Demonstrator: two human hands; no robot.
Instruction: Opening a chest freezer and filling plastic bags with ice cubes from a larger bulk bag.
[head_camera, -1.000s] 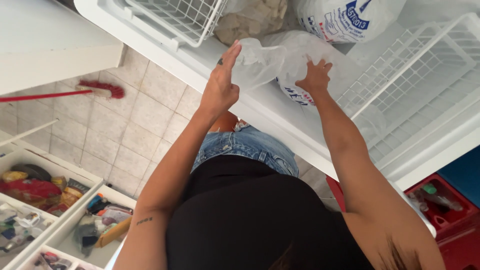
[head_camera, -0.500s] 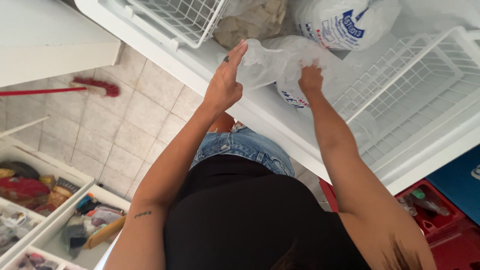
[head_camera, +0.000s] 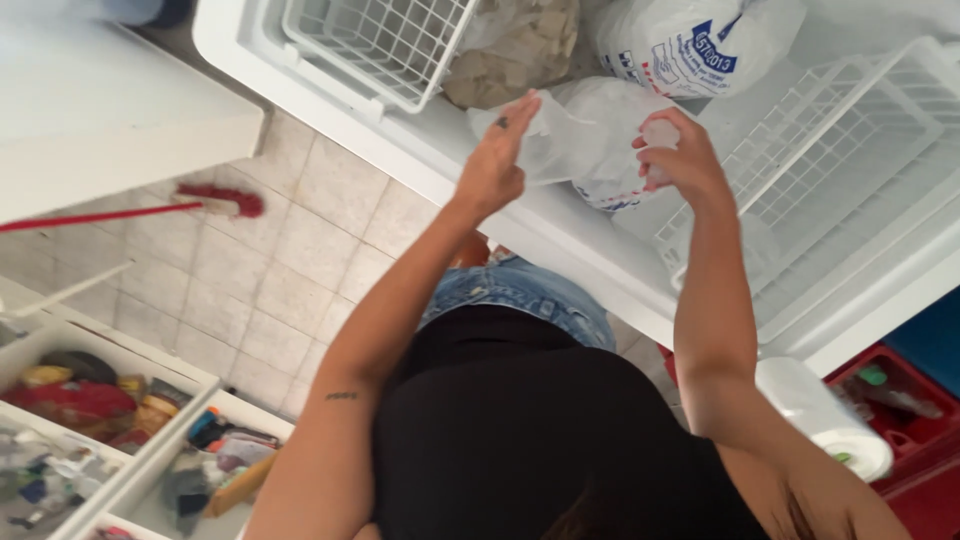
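Two bare hands show near the top middle of the frame: the left hand (head_camera: 497, 160) and the right hand (head_camera: 680, 160). Between them is one clear crinkled plastic bag (head_camera: 580, 135). Two more filled bags lie along the top edge: one white plastic bag with blue print (head_camera: 690, 45) and one cloudy bag of beige contents (head_camera: 515, 45). Two white wire baskets appear, one at the upper middle (head_camera: 375, 45) and one at the right (head_camera: 830, 160). One red-headed broom (head_camera: 215, 200) lies at the left. One white paper roll (head_camera: 825, 415) sits at the lower right, beside one red plastic crate (head_camera: 915, 440).
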